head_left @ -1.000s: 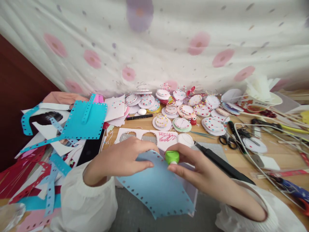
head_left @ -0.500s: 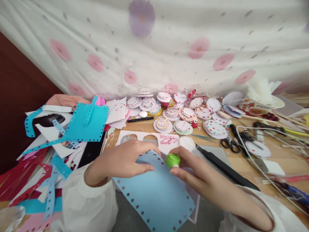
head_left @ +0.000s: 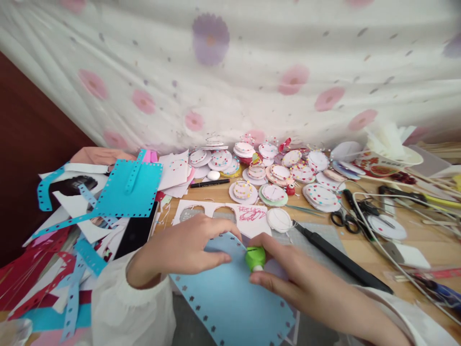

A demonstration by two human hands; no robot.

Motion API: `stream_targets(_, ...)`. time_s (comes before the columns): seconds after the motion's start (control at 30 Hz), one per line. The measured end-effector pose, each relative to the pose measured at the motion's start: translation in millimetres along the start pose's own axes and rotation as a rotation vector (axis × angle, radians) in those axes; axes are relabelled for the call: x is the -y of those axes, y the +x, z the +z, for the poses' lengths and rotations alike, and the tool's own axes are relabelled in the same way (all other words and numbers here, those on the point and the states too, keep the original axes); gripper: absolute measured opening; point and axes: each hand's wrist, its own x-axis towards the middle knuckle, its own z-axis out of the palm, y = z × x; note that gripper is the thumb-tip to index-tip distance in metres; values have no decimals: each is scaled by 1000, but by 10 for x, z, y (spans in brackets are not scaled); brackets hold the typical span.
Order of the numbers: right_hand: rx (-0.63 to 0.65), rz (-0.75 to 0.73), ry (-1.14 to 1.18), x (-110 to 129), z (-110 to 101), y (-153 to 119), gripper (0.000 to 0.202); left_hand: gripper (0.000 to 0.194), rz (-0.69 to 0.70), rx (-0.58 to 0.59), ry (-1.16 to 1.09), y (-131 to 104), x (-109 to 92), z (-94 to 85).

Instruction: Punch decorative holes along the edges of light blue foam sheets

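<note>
A light blue sheet of paper (head_left: 230,293) lies tilted in front of me, with small flower-shaped holes along its edges. My left hand (head_left: 190,250) grips its upper left edge between thumb and fingers. In my right hand (head_left: 284,269) is a green craft punch (head_left: 255,258), pinched between thumb and fingers at the sheet's upper right edge. The paper's edge at the punch is partly hidden by the punch and my fingers. Beyond my hands lies a white card (head_left: 248,216) with round cut-outs and red scribbles, next to a white disc (head_left: 279,219).
Several beaded paper discs (head_left: 272,192) stand at the back. A punched turquoise sheet (head_left: 133,190) lies on scraps at left, above a phone-like black slab (head_left: 139,235). To the right are a black stick-like tool (head_left: 342,254), scissors (head_left: 345,221), a white cable (head_left: 374,235) and a paper bowl (head_left: 385,161).
The green punch has turned in my right hand and sits slightly lower along the sheet's right edge. My left hand keeps its hold on the paper. The view has tilted up slightly.
</note>
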Motion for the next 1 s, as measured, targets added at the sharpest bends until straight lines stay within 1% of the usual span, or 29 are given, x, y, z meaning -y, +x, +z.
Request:
stream_targets(0.07,-15,-14,-5,0,11,11,27,28,16,4,-4,14,-7,17)
stream_targets(0.17,-49,-37,-11,-10,37,38,28,27,-1,21,28,46,-29,55)
stream_targets(0.33,-58,8,-39,-33,76,62,24,22,-32,46,115,84,-51,115)
stream_targets(0.57,-91,29,71,-25,64,86,45,19,-40,20,128,67,-38,104)
stream_targets(0.8,-107,46,32,-59,87,71,45,20,16,9,93,38,1,80)
stream_targets(1.0,-87,43,113,-56,88,87,54,20,29,16,93,26,7,72)
